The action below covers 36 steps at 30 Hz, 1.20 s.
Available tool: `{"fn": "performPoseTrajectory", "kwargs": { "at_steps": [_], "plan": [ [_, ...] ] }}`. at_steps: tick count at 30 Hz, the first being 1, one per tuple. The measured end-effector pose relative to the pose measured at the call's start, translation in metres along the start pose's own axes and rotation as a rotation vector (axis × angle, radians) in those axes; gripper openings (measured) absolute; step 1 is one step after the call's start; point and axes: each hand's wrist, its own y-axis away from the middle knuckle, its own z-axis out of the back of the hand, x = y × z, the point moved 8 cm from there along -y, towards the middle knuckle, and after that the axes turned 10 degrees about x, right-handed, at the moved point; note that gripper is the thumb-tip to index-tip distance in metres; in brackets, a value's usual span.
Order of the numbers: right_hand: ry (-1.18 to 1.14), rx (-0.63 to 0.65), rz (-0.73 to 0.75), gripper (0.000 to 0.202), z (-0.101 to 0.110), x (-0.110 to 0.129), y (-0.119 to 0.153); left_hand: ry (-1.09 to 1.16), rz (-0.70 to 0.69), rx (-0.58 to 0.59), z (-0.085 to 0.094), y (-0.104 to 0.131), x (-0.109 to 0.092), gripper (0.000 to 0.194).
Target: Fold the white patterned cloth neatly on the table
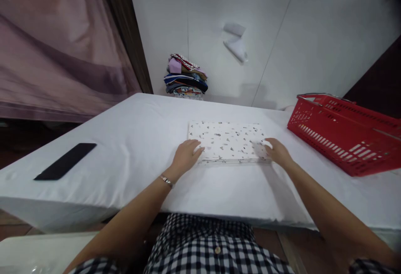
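Steadies a flat, folded rectangle of white, small-patterned cloth (228, 143) on the white-draped surface (134, 140), with left hand (185, 155) loosely spread at one end and right hand (278, 152) at the other, possibly pinching, seemingly to keep edges square.

Left forearm (134, 215) and right forearm (326, 203) reach forward; left hand (184, 156) palm down, thumb parted from fingers (191, 142); right hand (278, 152) angled leftward.

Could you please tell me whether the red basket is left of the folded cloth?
No, the red basket is right of the folded cloth.
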Motion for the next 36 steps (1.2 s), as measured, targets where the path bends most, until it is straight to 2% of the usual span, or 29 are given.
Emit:
{"fn": "performPoseTrajectory", "kwargs": {
  "at_steps": [2,4,7,9,14,18,20,23,26,28,32,36],
  "plan": [
    [-0.007,0.045,0.129,0.047,-0.008,0.038,-0.011,-0.04,-0.019,0.006,-0.008,-0.019,-0.008,0.043],
    [0.044,0.161,0.161,0.051,-0.025,0.056,-0.019,-0.108,0.043,0.077,-0.024,-0.034,0.001,0.049],
    [0.127,0.327,0.007,0.055,-0.055,0.04,-0.021,-0.126,0.188,0.236,-0.05,-0.039,0.029,0.06],
    [0.129,0.327,-0.013,0.057,-0.065,0.026,-0.019,-0.115,0.212,0.281,-0.058,-0.036,0.04,0.062],
    [0.115,0.325,0.001,0.057,-0.073,0.013,-0.02,-0.076,0.239,0.321,-0.06,-0.031,0.046,0.064],
    [0.1,0.35,-0.007,0.057,-0.064,0.024,-0.033,-0.019,0.301,0.332,-0.05,-0.045,0.047,0.069],
    [0.101,0.335,0.023,0.057,-0.056,0.043,-0.046,-0.028,0.301,0.289,-0.04,-0.062,0.045,0.071],
    [0.056,0.331,0.109,0.061,-0.05,0.088,-0.073,-0.09,0.259,0.244,-0.03,-0.097,0.044,0.069],
    [0.009,0.367,0.191,0.065,-0.055,0.132,-0.105,-0.176,0.245,0.233,-0.034,-0.126,0.055,0.065],
    [-0.007,0.364,0.241,0.067,-0.061,0.15,-0.127,-0.223,0.253,0.217,-0.041,-0.135,0.068,0.065],
    [0.018,0.389,0.181,0.067,-0.078,0.14,-0.157,-0.198,0.348,0.244,-0.057,-0.135,0.097,0.072],
    [0.002,0.393,0.174,0.068,-0.085,0.129,-0.162,-0.202,0.35,0.231,-0.061,-0.133,0.102,0.073]
  ]
}}
